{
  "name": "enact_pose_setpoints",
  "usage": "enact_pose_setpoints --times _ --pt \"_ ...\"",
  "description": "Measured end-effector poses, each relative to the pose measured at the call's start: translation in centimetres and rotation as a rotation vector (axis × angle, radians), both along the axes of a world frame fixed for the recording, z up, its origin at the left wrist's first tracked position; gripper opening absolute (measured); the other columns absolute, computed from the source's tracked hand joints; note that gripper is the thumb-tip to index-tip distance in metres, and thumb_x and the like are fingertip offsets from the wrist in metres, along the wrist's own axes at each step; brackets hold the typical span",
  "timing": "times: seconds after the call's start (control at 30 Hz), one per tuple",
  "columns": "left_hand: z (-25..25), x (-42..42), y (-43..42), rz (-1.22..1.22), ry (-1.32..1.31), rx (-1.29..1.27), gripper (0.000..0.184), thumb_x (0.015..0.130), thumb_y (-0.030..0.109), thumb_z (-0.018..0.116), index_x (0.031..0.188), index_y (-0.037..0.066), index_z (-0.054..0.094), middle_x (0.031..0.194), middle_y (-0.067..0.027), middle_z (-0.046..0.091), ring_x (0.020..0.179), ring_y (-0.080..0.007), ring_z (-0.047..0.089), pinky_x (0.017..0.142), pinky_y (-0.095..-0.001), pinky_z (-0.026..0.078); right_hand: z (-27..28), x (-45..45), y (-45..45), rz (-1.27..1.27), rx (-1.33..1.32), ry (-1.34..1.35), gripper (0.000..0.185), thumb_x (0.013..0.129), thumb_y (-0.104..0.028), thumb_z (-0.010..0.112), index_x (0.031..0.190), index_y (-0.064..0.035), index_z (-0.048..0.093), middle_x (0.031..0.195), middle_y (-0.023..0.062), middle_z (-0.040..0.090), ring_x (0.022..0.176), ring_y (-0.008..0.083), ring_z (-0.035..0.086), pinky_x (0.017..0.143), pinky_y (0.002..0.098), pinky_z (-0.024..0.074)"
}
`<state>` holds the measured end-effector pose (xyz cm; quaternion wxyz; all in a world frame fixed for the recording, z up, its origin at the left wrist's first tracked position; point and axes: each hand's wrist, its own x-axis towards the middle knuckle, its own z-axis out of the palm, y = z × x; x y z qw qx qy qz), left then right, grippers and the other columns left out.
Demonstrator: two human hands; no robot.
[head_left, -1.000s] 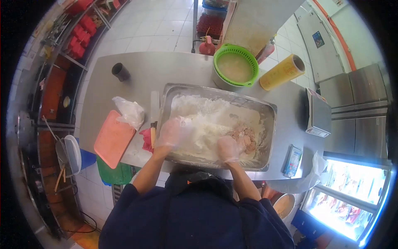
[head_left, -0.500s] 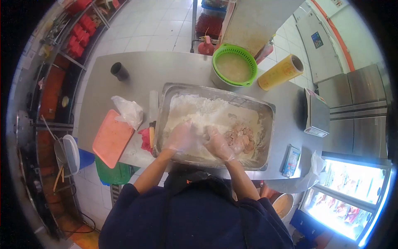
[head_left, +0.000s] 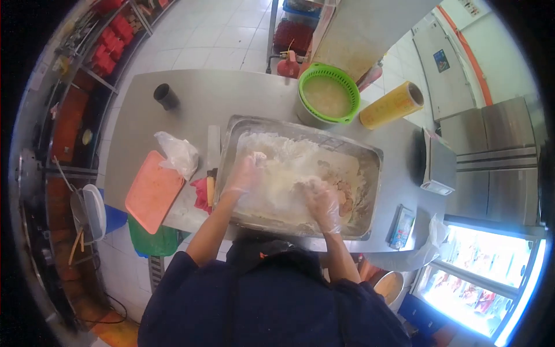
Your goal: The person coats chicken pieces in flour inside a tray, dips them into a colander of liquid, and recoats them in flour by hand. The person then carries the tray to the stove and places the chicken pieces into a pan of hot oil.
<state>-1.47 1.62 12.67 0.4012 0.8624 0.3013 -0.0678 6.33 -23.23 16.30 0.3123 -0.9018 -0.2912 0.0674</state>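
Observation:
A deep metal tray (head_left: 376, 173) holds a layer of white flour (head_left: 277, 147). Both my hands wear clear, floury plastic gloves and are inside the tray. My left hand (head_left: 247, 173) is over the flour near the tray's left side, its floury fingertips pointing away from me; blur hides how far the fingers are bent. My right hand (head_left: 322, 199) is bent inward above the flour, fingers curled; what they hold, if anything, is hidden. Beside it, floured pieces of raw meat (head_left: 345, 194) lie at the right, partly covered by the hand. White powder hazes the space between the hands.
Left of the tray are a pink cutting board (head_left: 151, 194), a plastic bag (head_left: 178, 155), a red cloth (head_left: 201, 194) and a black cup (head_left: 166, 96). Behind it stand a green strainer (head_left: 303, 95) over a pot and a yellow roll (head_left: 393, 105). A scale (head_left: 439, 165) stands right.
My hands have moved farther apart: the left slightly away from me, the right to the right, now partly covering the meat. More powder hangs between them.

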Motion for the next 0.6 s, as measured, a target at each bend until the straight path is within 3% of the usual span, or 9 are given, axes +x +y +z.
enact_pose_setpoints --times 0.13,0.2,0.27,0.33,0.4,0.47,0.53,0.6 --pt "-5.4 3.1 0.1 -0.159 0.01 0.153 0.039 0.086 0.022 0.067 0.12 0.002 0.069 0.113 -0.0254 0.071 0.109 -0.0408 0.069 0.092 -0.0501 0.055 1.5 2.3 -0.3 0.167 -0.112 -0.014 0.021 0.093 -0.025 0.069 0.099 -0.0047 0.072 0.087 0.0229 0.07 0.08 0.0414 0.069 0.071 0.0493 0.0532" --pt "-9.8 5.0 -0.9 -0.321 0.169 0.211 0.046 0.088 0.032 0.066 0.119 -0.001 0.068 0.113 -0.023 0.072 0.108 -0.0403 0.069 0.092 -0.0499 0.055 4.6 4.7 0.4 0.095 0.063 -0.002 0.022 0.092 -0.025 0.07 0.099 -0.0047 0.072 0.086 0.0215 0.07 0.079 0.0404 0.069 0.071 0.0472 0.0533" --pt "-15.3 5.8 -1.9 -0.23 0.112 0.275 0.039 0.089 0.03 0.063 0.113 0.001 0.071 0.111 -0.0232 0.073 0.106 -0.0392 0.071 0.092 -0.0497 0.056 7.7 7.6 1.4 0.027 0.201 0.152 0.024 0.093 -0.028 0.07 0.098 -0.0041 0.072 0.088 0.0204 0.071 0.08 0.0392 0.068 0.072 0.0445 0.0535" --pt "-21.6 7.3 -1.9 -0.149 0.049 0.342 0.033 0.091 0.028 0.061 0.108 0.003 0.074 0.108 -0.0234 0.073 0.104 -0.0381 0.072 0.092 -0.0494 0.057 9.9 10.9 3.2 -0.044 0.173 -0.046 0.029 0.094 -0.032 0.07 0.097 -0.0028 0.073 0.088 0.0201 0.072 0.078 0.0384 0.069 0.073 0.0433 0.0539" --pt "-17.1 7.7 -0.8 -0.304 0.223 0.211 0.034 0.092 0.028 0.059 0.109 0.003 0.074 0.109 -0.023 0.073 0.103 -0.0383 0.072 0.092 -0.0503 0.057 10.7 15.5 5.2 -0.046 0.191 -0.079 0.034 0.094 -0.036 0.069 0.097 -0.0024 0.074 0.086 0.0205 0.072 0.078 0.0379 0.07 0.074 0.0432 0.0541" --pt "-13.4 7.5 -0.2 -0.399 0.302 0.115 0.035 0.093 0.029 0.057 0.11 0.004 0.074 0.11 -0.0225 0.073 0.103 -0.0386 0.072 0.092 -0.0512 0.056 11.4 19.5 7.9 -0.081 0.027 -0.188 0.042 0.095 -0.043 0.069 0.099 -0.0019 0.073 0.086 0.0182 0.073 0.076 0.0251 0.07 0.071 0.037 0.0529" --pt "-11.4 6.5 0.0 -0.344 0.241 0.11 0.034 0.093 0.028 0.056 0.11 0.004 0.074 0.109 -0.0226 0.073 0.101 -0.0389 0.072 0.092 -0.0516 0.056 12.4 23.5 11.3 0.013 -0.113 -0.065 0.046 0.095 -0.046 0.064 0.097 -0.0017 0.073 0.09 0.022 0.072 0.084 0.0343 0.072 0.076 0.0424 0.0535" --pt "-10.5 5.1 -0.3 -0.235 0.131 0.144 0.033 0.091 0.026 0.057 0.109 0.004 0.074 0.107 -0.0232 0.073 0.1 -0.0394 0.072 0.091 -0.0513 0.056 6.2 29.7 13.0 0.032 -0.135 -0.203 0.042 0.094 -0.043 0.064 0.098 -0.0022 0.073 0.091 0.0233 0.072 0.088 0.0378 0.071 0.078 0.0458 0.0531"
